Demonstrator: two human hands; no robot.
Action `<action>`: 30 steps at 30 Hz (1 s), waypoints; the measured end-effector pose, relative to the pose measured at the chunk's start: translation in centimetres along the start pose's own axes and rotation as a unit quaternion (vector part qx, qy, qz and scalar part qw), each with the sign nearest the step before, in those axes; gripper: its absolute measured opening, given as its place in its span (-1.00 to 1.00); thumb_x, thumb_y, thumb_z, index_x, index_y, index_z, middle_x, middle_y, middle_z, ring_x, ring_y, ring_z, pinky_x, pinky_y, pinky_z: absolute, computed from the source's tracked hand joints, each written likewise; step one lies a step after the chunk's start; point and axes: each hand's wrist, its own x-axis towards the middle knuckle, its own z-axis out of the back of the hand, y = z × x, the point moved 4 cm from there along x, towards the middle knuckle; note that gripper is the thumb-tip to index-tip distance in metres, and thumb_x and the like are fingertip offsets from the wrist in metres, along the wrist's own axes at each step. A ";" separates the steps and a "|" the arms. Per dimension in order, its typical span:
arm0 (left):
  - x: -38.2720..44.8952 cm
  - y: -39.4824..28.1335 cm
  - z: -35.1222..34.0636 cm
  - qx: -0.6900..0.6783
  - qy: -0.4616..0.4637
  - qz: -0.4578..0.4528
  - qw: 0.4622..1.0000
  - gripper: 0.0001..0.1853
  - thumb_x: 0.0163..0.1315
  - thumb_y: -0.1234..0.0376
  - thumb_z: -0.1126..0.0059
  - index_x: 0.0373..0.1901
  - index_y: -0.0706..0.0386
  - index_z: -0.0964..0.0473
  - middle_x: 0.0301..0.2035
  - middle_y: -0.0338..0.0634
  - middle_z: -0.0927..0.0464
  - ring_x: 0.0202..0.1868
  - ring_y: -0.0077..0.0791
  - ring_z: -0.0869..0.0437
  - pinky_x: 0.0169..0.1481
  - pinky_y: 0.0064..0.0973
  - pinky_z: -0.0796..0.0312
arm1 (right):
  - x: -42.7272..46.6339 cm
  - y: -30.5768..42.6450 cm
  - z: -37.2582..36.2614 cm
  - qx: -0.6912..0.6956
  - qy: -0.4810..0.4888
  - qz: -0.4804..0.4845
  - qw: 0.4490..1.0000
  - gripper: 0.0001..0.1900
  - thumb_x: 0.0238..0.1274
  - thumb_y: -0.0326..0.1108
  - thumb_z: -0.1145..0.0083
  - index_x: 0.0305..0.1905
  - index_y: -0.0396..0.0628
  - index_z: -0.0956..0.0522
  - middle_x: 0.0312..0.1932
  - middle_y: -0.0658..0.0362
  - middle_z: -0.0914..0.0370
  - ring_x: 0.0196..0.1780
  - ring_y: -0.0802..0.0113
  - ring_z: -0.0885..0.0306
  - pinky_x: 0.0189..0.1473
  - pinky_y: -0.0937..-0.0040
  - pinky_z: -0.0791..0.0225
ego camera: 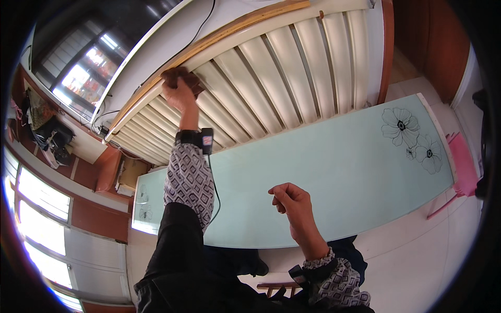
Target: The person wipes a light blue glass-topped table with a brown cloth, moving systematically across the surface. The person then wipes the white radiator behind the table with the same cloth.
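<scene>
My left hand [178, 96] reaches forward and grips a dark brown cloth [184, 78]. The cloth lies against the top edge of a cream-coloured radiator [250, 70], just under a wooden ledge [223, 35]. Part of the cloth is covered by the fingers. My right hand [293, 203] hangs above a pale green glass-topped table [274, 168], its fingers curled in with nothing seen in them. Bands with small devices are strapped on both wrists, and a black cable trails from the left one.
A television [94, 51] stands behind the ledge at left, with a black cable [199, 29] running along the wall. Past the table's right end is a pink plastic chair [462, 164]. A cardboard box [131, 172] sits beyond the left end. Flower drawings [415, 141] decorate the tabletop.
</scene>
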 end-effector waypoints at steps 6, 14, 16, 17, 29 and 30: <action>-11.7 -8.5 -14.0 0.002 0.107 -0.167 0.980 -0.71 0.13 0.34 -0.39 -0.13 0.17 -0.54 -0.17 0.03 -0.54 -0.09 0.07 -0.56 -0.01 -0.06 -0.44 | 0.3 -0.6 0.3 0.001 0.004 0.008 1.000 -0.77 0.49 -0.22 -0.21 -0.22 -0.16 -0.68 -0.48 0.33 -0.53 -0.43 0.63 -0.30 -0.32 0.57 -0.16; -19.9 -13.6 -19.8 0.138 0.378 -0.426 0.810 -0.54 0.06 0.46 -0.33 0.08 0.15 -0.61 0.10 0.02 -0.53 0.15 0.05 -0.56 0.26 -0.15 -0.49 | 0.1 -0.5 0.8 -0.002 -0.007 0.017 1.000 -0.76 0.49 -0.18 -0.24 -0.20 -0.14 -0.69 -0.47 0.34 -0.54 -0.41 0.64 -0.31 -0.31 0.57 -0.18; -19.6 -10.7 -18.2 0.175 0.430 -0.423 0.778 -0.51 0.03 0.44 -0.36 0.09 0.13 -0.60 0.11 0.00 -0.53 0.15 0.03 -0.56 0.25 -0.15 -0.49 | 0.2 -0.2 0.7 0.001 -0.004 0.015 1.000 -0.76 0.49 -0.19 -0.23 -0.20 -0.15 -0.69 -0.47 0.34 -0.54 -0.41 0.64 -0.31 -0.30 0.58 -0.18; -19.6 -9.3 -16.6 0.162 0.427 -0.423 0.783 -0.50 0.02 0.44 -0.37 0.10 0.13 -0.59 0.11 -0.01 -0.52 0.15 0.02 -0.56 0.25 -0.15 -0.49 | 0.1 -0.2 0.8 0.005 -0.002 0.012 1.000 -0.76 0.50 -0.20 -0.23 -0.20 -0.15 -0.69 -0.47 0.34 -0.54 -0.41 0.64 -0.31 -0.30 0.58 -0.18; -15.0 -10.4 -14.6 0.132 0.271 -0.503 0.810 -0.54 -0.05 0.53 -0.33 -0.01 0.16 -0.59 0.03 0.01 -0.53 0.06 0.02 -0.56 0.19 -0.09 -0.47 | -0.1 0.2 1.1 0.033 -0.019 0.018 0.999 -0.79 0.49 -0.25 -0.21 -0.20 -0.17 -0.69 -0.47 0.34 -0.53 -0.41 0.64 -0.28 -0.31 0.58 -0.17; -15.0 -10.3 -14.4 0.141 0.271 -0.508 0.805 -0.52 -0.06 0.54 -0.33 -0.01 0.15 -0.59 0.02 0.00 -0.53 0.07 0.02 -0.55 0.20 -0.09 -0.46 | -0.1 0.1 0.9 0.031 -0.017 0.017 0.999 -0.79 0.49 -0.25 -0.21 -0.19 -0.17 -0.69 -0.47 0.34 -0.52 -0.41 0.64 -0.28 -0.31 0.58 -0.17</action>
